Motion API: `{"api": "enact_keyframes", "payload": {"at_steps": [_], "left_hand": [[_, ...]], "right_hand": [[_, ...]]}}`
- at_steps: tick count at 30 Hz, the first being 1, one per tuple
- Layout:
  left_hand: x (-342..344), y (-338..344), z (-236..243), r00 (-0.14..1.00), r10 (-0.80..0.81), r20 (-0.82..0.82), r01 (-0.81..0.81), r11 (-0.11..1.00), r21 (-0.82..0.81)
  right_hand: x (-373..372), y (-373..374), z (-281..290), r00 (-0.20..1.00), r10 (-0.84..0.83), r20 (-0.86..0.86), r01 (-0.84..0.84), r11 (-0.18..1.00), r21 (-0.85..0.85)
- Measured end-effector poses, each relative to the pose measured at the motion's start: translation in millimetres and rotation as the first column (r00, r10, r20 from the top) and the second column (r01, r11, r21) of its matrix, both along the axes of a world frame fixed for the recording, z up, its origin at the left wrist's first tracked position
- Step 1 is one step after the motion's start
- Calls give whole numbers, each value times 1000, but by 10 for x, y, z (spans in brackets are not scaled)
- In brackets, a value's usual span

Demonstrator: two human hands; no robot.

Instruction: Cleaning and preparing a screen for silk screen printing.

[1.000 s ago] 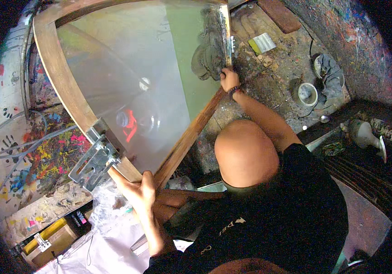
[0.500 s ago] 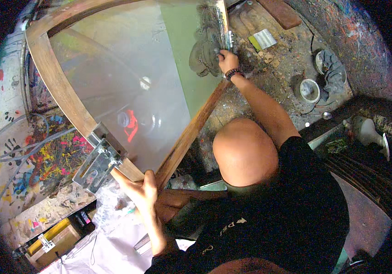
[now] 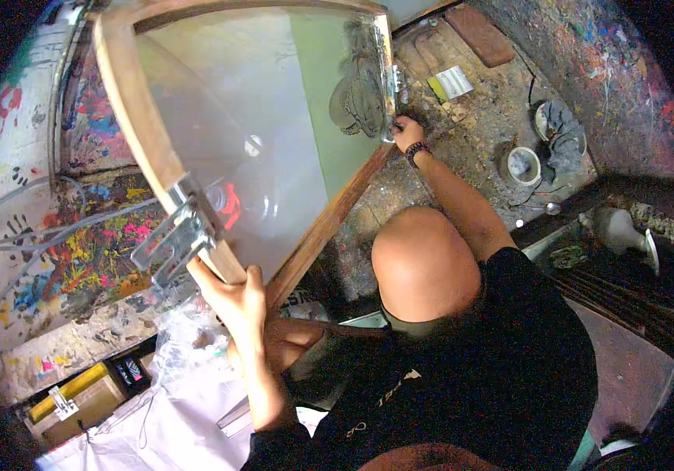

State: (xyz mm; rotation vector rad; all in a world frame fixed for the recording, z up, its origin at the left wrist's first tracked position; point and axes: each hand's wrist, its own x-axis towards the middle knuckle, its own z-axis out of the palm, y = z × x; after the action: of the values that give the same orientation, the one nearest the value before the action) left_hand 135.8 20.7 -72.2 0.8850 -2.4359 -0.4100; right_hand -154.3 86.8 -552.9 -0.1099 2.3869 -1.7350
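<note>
A large wooden screen frame stretched with translucent mesh spans the middle and left. Down its right part runs a green strip, with a dark printed shape beside it. My left hand is wrapped round the frame's near left end, just below a metal hinge clamp. At the frame's right corner, my right hand is closed against the metal-edged side; what its fingers pinch is hidden. A dark bead bracelet circles that wrist.
On the stained board at right lie a brown block, a green and white packet, a white tub and a dark cloth. My bare knee sits between the arms. Clear plastic bunches near my left forearm.
My right hand has slid nearer along the frame's right side, down to its corner. My left hand keeps its grip. The frame's left side appears shifted right, with the view moving slightly.
</note>
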Motion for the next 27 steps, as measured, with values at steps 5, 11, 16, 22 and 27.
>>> {"api": "enact_keyframes", "payload": {"at_steps": [5, 11, 16, 22, 27], "left_hand": [[-32, 62, 92, 995, -87, -47, 91, 992, 85], [188, 192, 48, 988, -124, -87, 137, 978, 160], [458, 290, -72, 987, -100, -122, 126, 965, 229], [595, 280, -132, 993, -120, -1, 118, 975, 188], [625, 206, -141, 987, -148, 64, 133, 972, 195]], "right_hand": [[80, 445, 144, 998, 43, -44, -36, 989, 147], [77, 955, 370, 996, 86, -6, -85, 992, 94], [214, 1119, 403, 996, -37, 78, 28, 993, 112], [270, 947, 400, 993, -109, -37, 115, 968, 225], [-499, 714, 685, 927, -267, -263, 320, 929, 186]]}}
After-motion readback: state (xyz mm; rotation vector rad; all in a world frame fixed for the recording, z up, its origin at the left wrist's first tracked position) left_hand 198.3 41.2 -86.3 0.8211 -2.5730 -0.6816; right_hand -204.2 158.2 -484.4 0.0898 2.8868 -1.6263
